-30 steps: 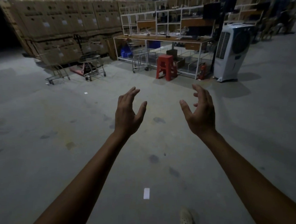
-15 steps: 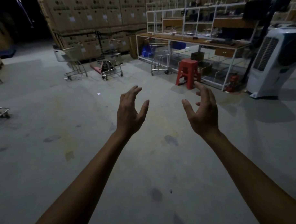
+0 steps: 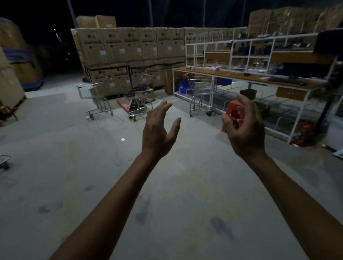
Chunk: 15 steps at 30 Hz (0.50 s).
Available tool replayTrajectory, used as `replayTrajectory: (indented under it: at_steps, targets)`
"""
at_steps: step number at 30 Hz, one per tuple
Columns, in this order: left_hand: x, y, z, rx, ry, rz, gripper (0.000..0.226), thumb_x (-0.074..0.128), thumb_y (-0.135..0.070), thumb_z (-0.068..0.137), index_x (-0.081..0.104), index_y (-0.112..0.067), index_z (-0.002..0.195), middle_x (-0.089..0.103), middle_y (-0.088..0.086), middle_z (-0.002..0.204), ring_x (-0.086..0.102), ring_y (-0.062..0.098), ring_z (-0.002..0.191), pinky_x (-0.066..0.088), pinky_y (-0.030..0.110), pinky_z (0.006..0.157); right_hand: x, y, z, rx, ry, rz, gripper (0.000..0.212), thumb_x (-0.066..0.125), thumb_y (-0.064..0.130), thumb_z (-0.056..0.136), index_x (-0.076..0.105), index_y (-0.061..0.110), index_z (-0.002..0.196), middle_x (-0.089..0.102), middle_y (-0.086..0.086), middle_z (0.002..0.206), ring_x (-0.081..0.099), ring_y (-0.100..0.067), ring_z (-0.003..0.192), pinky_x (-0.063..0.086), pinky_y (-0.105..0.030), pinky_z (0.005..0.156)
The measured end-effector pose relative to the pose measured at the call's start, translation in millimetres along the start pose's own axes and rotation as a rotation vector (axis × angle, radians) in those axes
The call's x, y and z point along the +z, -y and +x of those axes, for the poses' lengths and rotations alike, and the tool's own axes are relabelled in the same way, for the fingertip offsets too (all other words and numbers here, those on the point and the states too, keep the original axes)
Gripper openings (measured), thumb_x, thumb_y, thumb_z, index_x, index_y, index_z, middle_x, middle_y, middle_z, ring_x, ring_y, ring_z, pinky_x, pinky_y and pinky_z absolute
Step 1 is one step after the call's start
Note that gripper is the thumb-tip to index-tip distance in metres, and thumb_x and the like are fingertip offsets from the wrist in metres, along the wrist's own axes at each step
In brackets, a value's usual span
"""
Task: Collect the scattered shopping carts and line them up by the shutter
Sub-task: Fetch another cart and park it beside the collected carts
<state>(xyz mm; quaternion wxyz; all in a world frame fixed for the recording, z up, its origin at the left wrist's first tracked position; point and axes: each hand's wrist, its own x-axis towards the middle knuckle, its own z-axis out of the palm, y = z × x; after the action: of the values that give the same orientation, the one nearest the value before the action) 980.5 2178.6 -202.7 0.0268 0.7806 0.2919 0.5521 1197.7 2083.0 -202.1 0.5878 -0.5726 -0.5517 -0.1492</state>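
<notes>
Three wire shopping carts stand ahead by the stacked boxes: a left cart (image 3: 93, 95), a middle cart (image 3: 139, 99) and a right cart (image 3: 199, 95) beside the workbench. Part of another cart's base (image 3: 0, 160) shows at the left edge. My left hand (image 3: 159, 134) and my right hand (image 3: 243, 131) are held out in front of me, fingers spread and loosely bent, holding nothing, well short of the carts. No shutter is in view.
A wall of stacked cardboard boxes (image 3: 129, 53) runs behind the carts. A white-framed workbench (image 3: 248, 80) with shelves fills the right, with a red plastic stool (image 3: 234, 110) in front of it. A red pallet jack (image 3: 125, 106) lies between the carts. Wrapped pallets (image 3: 3, 77) stand left.
The view has swung right-to-left and moved forward; the carts and boxes are now nearer and more central. Both hands stay raised and empty, the right one now overlapping the red stool.
</notes>
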Motion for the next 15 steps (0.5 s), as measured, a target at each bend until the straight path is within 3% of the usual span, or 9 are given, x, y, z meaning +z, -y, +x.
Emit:
replayTrajectory:
  at_steps: [4,6,9,12,15]
  targets:
    - [47.2,64.0,66.2,0.002,0.017,0.015,0.05,0.062,-0.032,0.094,0.056,-0.004,0.134,0.057,0.015,0.139,0.05,0.026,0.132,0.029,0.014,0.109,68.4,-51.3,61.4,0.034,-0.018,0.001,0.062,0.055,0.046,0.093,0.04,0.016,0.146,0.049,-0.012,0.138,0.052,-0.028,0.121,0.055,-0.049,0.091]
    - [76.8,97.2,90.1,0.001,0.042,0.018,0.052,0.06,-0.035,0.094,0.055,-0.006,0.136,0.056,0.014,0.141,0.049,0.025,0.133,0.029,0.015,0.108,103.7,-82.0,86.3,0.043,-0.017,0.011,0.061,0.057,0.044,0.093,0.041,0.015,0.145,0.049,-0.012,0.139,0.051,-0.028,0.122,0.055,-0.048,0.091]
    - [127.4,147.9,122.5,-0.001,0.061,0.029,0.055,0.058,-0.039,0.093,0.054,-0.007,0.137,0.056,0.013,0.142,0.049,0.025,0.132,0.037,0.027,0.105,155.4,-133.3,123.1,0.037,-0.04,0.016,0.058,0.062,0.036,0.092,0.045,0.012,0.143,0.052,-0.015,0.137,0.051,-0.027,0.121,0.05,-0.034,0.09]
    - [184.8,200.3,162.2,0.002,0.043,0.042,0.052,0.063,-0.033,0.093,0.055,-0.004,0.136,0.057,0.016,0.14,0.05,0.027,0.131,0.024,0.01,0.109,209.1,-196.3,163.3,0.016,-0.039,0.037,0.058,0.06,0.038,0.092,0.046,0.011,0.142,0.053,-0.015,0.136,0.05,-0.022,0.119,0.04,-0.018,0.089]
    - [246.3,245.0,212.1,0.032,0.025,0.064,0.05,0.068,-0.022,0.091,0.056,0.002,0.133,0.059,0.022,0.135,0.055,0.035,0.126,0.001,-0.002,0.108,257.7,-262.8,217.4,0.014,-0.03,0.049,0.061,0.055,0.045,0.092,0.048,0.01,0.14,0.055,-0.015,0.133,0.054,-0.028,0.119,0.05,-0.035,0.092]
